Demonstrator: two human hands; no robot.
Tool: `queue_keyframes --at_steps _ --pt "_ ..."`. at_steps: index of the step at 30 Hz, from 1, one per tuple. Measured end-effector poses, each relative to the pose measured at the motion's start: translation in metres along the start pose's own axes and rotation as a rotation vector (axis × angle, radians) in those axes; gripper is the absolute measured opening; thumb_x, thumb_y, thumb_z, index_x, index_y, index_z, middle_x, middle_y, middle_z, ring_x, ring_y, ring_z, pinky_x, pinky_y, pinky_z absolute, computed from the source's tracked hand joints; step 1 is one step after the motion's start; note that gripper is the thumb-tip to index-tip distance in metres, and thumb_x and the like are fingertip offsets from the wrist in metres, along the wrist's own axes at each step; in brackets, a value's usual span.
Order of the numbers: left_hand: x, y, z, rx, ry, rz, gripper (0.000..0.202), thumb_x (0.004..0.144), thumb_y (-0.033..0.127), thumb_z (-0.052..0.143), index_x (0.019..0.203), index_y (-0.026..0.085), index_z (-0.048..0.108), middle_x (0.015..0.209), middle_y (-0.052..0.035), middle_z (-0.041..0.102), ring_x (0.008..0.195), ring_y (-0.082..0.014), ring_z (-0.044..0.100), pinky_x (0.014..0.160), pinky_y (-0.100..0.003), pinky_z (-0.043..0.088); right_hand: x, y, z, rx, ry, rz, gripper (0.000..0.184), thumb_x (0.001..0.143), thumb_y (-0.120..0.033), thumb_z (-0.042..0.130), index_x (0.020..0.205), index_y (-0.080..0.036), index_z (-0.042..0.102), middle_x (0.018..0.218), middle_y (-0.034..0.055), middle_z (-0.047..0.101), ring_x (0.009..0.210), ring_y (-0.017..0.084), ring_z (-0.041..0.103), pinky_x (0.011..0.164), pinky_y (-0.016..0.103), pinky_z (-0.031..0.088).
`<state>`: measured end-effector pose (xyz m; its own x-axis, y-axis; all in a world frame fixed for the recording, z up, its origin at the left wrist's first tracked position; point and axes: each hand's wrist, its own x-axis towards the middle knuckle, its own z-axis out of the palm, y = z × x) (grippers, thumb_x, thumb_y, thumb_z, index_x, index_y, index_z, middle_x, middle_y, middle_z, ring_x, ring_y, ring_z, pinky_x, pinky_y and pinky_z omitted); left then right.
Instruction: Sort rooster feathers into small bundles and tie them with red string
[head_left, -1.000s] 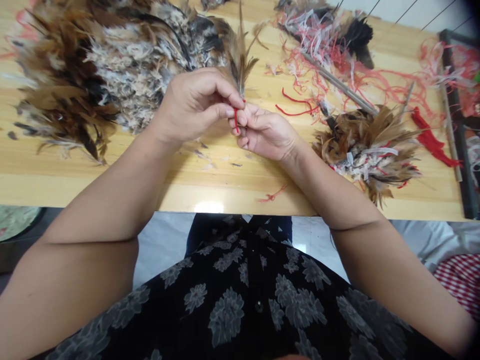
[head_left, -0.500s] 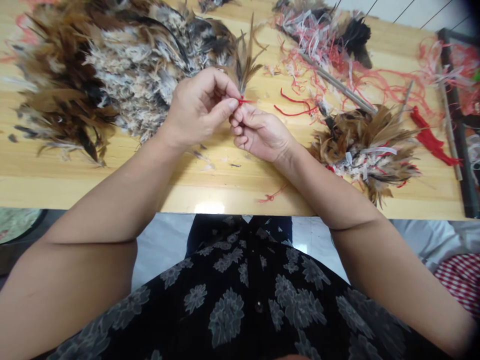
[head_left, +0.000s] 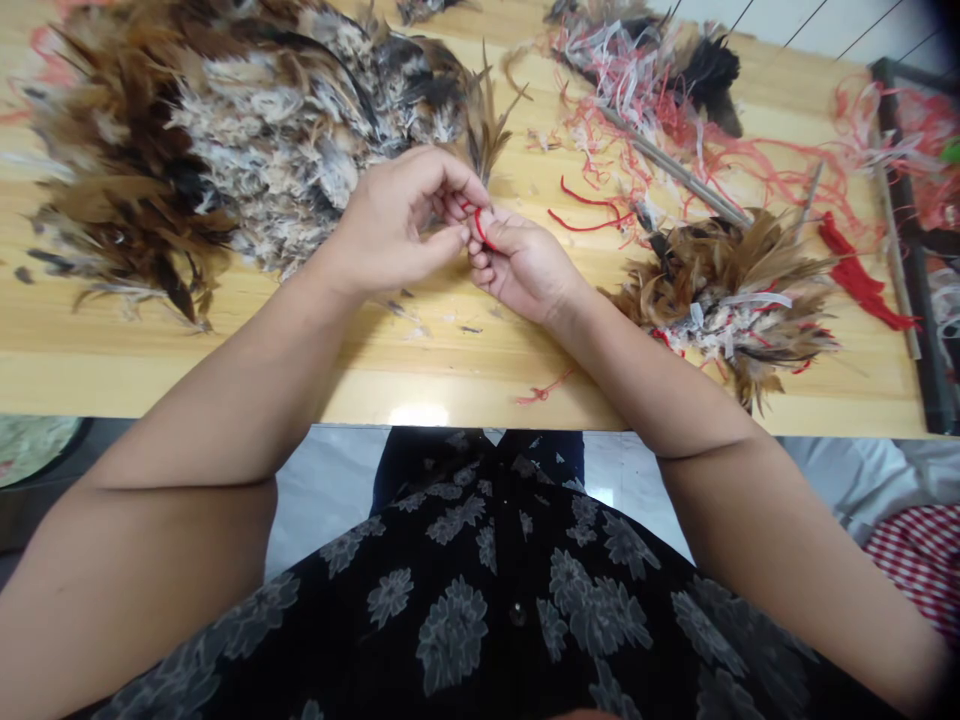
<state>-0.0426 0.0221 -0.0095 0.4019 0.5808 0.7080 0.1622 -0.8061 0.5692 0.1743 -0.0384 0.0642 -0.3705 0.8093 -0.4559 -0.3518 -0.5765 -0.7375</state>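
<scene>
My left hand [head_left: 405,220] and my right hand [head_left: 529,262] meet over the table, fingertips almost touching. A thin red string [head_left: 481,230] runs between them, curving round the tip of my right thumb. My left fingers are curled on the string, with the left thumb a little lower. Just above the fingertips rises a small bunch of brown feathers [head_left: 487,125]. Its stems go down to the right thumb and fingers, which are pinched together; the exact grip point is hidden.
A big heap of brown and pale feathers [head_left: 262,140] covers the left side. To the right lie a smaller feather pile [head_left: 727,285], a grey rod [head_left: 675,168], a red string bundle [head_left: 862,275] and tangled pink and white strands [head_left: 622,70]. A dark frame [head_left: 911,240] stands at the right edge.
The red string has gone from a short end sticking out right to a loop round my right thumb. My left thumb and forefinger have parted slightly; the feather bunch tilts a little left.
</scene>
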Motion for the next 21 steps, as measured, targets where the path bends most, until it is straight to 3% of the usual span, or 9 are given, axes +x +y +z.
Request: queue_keyframes --at_steps 2,7,10,15,21 --pt "0.003 0.004 -0.006 0.066 -0.057 0.033 0.04 0.104 0.051 0.098 0.139 0.033 0.094 0.119 -0.0087 0.089 0.096 -0.0321 0.086 0.088 -0.051 0.076 0.0 0.001 0.0 0.002 0.008 0.0 0.041 0.129 -0.01 0.065 0.091 -0.023 0.057 0.074 -0.0077 0.057 0.061 0.007 0.046 0.058 0.013 0.037" --pt "0.006 -0.005 -0.014 0.062 -0.096 0.024 0.049 0.088 0.042 0.115 0.133 0.035 0.097 0.116 -0.008 0.092 0.092 -0.0331 0.083 0.088 -0.051 0.075 -0.004 -0.002 0.005 0.01 0.027 0.006 0.042 0.127 -0.003 0.059 0.091 -0.023 0.058 0.07 -0.0094 0.055 0.057 0.005 0.044 0.056 0.011 0.035" --pt "0.006 -0.008 -0.013 0.054 -0.096 0.027 0.039 0.092 0.045 0.115 0.127 0.037 0.098 0.11 -0.0051 0.091 0.09 -0.0317 0.083 0.085 -0.049 0.072 -0.007 -0.003 0.009 0.02 0.037 0.03 0.043 0.126 -0.001 0.054 0.089 -0.023 0.056 0.067 -0.0109 0.053 0.055 0.003 0.042 0.053 0.009 0.034" --pt "0.005 -0.004 -0.005 0.023 -0.015 -0.038 0.026 0.096 0.05 0.114 0.11 0.037 0.095 0.102 -0.0037 0.089 0.091 -0.031 0.083 0.09 -0.048 0.071 -0.003 -0.001 0.007 0.031 0.005 0.035 0.046 0.127 0.002 0.047 0.089 -0.023 0.053 0.064 -0.0112 0.052 0.052 0.002 0.042 0.053 0.009 0.033" --pt "0.004 -0.002 0.008 -0.021 0.061 -0.07 0.027 0.097 0.051 0.114 0.108 0.037 0.093 0.103 -0.0028 0.093 0.086 -0.0289 0.082 0.083 -0.046 0.072 0.003 0.001 -0.002 0.017 -0.045 0.049 0.04 0.124 -0.001 0.054 0.092 -0.025 0.051 0.072 -0.0092 0.048 0.059 0.006 0.043 0.057 0.012 0.034"
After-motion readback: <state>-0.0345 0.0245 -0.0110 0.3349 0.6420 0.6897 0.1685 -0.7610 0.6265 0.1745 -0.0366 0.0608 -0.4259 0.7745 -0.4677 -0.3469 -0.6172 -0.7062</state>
